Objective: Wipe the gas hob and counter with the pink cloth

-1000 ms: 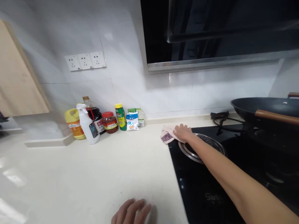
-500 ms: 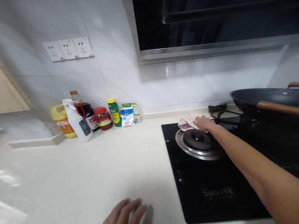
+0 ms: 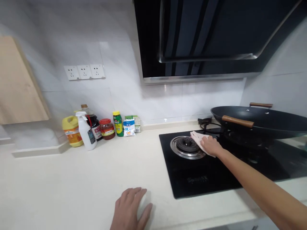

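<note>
My right hand (image 3: 210,145) presses a pale pink cloth (image 3: 198,139) onto the black glass cooktop (image 3: 189,177), at the right edge of the left burner (image 3: 187,145). The fingers are closed over the cloth, which covers a bit of the burner's steel ring. Off to the left, my left hand (image 3: 129,206) rests on or just above the white countertop (image 3: 79,185), its thumb apart from the fingers and nothing in it.
A large black wok (image 3: 261,119) with wooden handles sits on the right burner. Along the wall stand a yellow jug (image 3: 72,131), a white spray bottle (image 3: 86,131), a sauce jar (image 3: 107,129), a green bottle (image 3: 118,124) and a salt packet (image 3: 129,127). The range hood (image 3: 199,38) hangs above.
My right hand has moved the cloth from behind the left burner to its right side. More of my left hand shows now. The view has tilted up and shifted right.
</note>
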### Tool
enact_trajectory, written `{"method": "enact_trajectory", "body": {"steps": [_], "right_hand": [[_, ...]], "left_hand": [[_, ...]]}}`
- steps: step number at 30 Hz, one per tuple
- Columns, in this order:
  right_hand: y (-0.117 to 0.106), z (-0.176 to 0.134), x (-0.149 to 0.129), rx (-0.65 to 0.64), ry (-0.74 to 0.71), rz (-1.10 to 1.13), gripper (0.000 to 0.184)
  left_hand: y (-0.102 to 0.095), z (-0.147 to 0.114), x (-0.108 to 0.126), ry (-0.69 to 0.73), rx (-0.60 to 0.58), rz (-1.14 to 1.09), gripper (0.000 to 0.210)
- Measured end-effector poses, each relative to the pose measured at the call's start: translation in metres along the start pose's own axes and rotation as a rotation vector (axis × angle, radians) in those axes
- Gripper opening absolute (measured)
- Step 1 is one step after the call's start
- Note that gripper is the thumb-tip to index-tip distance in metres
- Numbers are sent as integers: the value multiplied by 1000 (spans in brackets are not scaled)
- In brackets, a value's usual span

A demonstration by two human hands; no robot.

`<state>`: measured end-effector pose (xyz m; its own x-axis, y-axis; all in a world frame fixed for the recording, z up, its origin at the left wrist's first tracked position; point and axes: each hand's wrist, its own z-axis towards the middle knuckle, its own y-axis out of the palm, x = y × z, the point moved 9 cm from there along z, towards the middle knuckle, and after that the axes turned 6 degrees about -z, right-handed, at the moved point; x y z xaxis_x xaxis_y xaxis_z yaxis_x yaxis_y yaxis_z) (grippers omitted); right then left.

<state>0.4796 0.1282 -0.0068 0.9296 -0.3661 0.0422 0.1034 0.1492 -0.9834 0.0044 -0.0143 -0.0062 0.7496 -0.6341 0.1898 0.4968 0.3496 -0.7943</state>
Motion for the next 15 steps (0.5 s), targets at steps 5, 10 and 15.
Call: {"method": "enact_trajectory", "body": {"steps": [5, 10, 15], "right_hand": [[-14, -57, -16, 41, 11, -48, 43], [-31, -97, -53, 107, -52, -34, 41], [-46, -121, -87, 145, -120, 20, 39]], "left_hand": [[-4, 2, 3, -90, -54, -78, 35], [3, 3, -5, -155, -95, -123, 39], [6, 4, -8, -179, -99, -97, 39]]}}
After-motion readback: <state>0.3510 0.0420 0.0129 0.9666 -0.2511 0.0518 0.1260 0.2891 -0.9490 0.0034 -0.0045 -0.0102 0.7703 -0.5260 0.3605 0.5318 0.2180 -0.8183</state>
